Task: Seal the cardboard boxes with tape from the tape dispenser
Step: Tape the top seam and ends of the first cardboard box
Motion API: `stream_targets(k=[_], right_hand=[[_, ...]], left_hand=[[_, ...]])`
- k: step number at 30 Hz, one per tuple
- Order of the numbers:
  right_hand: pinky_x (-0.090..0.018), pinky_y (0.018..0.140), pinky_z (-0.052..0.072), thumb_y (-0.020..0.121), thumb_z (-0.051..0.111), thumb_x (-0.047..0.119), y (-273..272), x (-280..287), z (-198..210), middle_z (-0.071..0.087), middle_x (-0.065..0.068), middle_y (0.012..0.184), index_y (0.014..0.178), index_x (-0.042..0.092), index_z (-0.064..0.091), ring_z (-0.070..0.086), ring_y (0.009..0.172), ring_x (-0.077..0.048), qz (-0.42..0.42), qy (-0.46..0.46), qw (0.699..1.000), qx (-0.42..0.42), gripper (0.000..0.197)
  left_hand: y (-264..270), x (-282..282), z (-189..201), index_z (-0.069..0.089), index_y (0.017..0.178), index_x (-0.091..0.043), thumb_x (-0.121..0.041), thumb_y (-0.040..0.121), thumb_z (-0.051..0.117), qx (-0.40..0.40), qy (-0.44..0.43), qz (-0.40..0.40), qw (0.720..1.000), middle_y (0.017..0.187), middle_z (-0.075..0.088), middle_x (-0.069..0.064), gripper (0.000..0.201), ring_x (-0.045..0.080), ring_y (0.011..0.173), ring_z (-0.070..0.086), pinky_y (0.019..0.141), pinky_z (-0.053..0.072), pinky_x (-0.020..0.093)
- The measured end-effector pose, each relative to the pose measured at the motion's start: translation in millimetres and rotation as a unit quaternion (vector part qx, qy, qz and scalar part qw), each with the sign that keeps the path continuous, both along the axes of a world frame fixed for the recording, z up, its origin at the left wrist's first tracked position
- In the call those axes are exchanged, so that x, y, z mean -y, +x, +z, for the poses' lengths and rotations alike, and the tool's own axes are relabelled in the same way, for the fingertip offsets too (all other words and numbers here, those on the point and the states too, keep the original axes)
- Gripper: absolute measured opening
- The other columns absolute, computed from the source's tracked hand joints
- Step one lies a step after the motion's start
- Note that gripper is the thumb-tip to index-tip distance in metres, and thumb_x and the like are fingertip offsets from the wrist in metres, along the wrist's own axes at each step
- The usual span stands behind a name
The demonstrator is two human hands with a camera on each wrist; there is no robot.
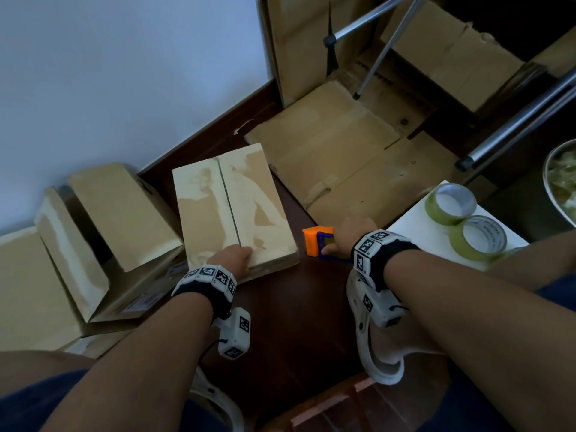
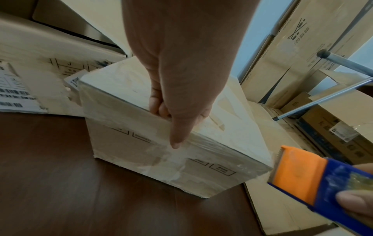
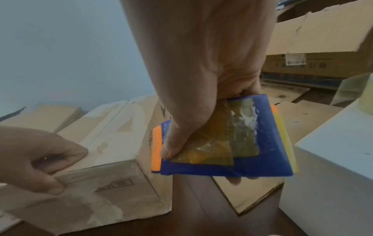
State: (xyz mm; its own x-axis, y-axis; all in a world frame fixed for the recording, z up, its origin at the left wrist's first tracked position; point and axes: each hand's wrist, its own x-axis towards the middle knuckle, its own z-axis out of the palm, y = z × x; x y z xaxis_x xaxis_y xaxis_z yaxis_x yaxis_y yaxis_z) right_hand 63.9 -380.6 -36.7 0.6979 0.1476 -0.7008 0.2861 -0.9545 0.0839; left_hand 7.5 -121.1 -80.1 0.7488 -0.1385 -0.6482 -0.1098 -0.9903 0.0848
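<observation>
A closed cardboard box [image 1: 233, 201] lies on the dark floor, its two top flaps meeting along a centre seam. My left hand [image 1: 232, 260] grips the box's near edge [image 2: 141, 115]: fingers curl over the top and the thumb presses the front face. Just right of the box, my right hand [image 1: 349, 236] holds the blue and orange tape dispenser [image 1: 318, 241], thumb on its flat side [image 3: 222, 143]. The dispenser's toothed orange end [image 2: 296, 169] points toward the box's right corner, a short gap away.
More cardboard boxes [image 1: 124, 213] stand at left by the wall. Flattened cardboard [image 1: 343, 157] covers the floor behind. Two green tape rolls [image 1: 450, 202] sit on a white box [image 1: 420, 232] at right. Tripod legs [image 1: 514, 120] and a metal bowl [image 1: 561, 182] stand beyond.
</observation>
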Motion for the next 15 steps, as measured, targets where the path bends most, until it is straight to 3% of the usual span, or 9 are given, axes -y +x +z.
stream_targets(k=[9, 13, 15], right_hand=[[-0.032, 0.065, 0.044, 0.085, 0.055, 0.065, 10, -19, -11, 0.05, -0.002, 0.072, 0.088, 0.011, 0.056, 0.056, 0.078, -0.021, -0.013, 0.006, 0.999, -0.041, 0.054], [-0.035, 0.076, 0.048, 0.082, 0.062, 0.061, 17, -29, -14, 0.056, -0.006, 0.078, 0.09, 0.011, 0.057, 0.059, 0.081, -0.024, -0.067, 0.026, 0.993, -0.089, 0.051], [-0.036, 0.082, 0.045, 0.087, 0.062, 0.053, 20, -36, -18, 0.048, -0.005, 0.072, 0.091, 0.013, 0.054, 0.054, 0.077, -0.021, -0.097, 0.053, 0.991, -0.07, 0.041]], left_hand=[[-2, -1, 0, 0.053, 0.098, -0.008, -0.016, 0.09, 0.053, 0.013, -0.02, -0.002, 1.0, 0.105, 0.055, 0.012, 0.012, 0.029, 0.096, 0.056, 0.082, 0.048, 0.038], [-1, -1, 1, 0.053, 0.099, -0.008, -0.016, 0.09, 0.053, 0.008, -0.019, -0.001, 1.0, 0.107, 0.056, 0.013, 0.012, 0.03, 0.097, 0.056, 0.082, 0.049, 0.038], [-3, -1, 2, 0.053, 0.099, -0.008, -0.016, 0.09, 0.053, 0.007, -0.017, -0.001, 1.0, 0.107, 0.056, 0.013, 0.012, 0.03, 0.097, 0.057, 0.082, 0.049, 0.038]])
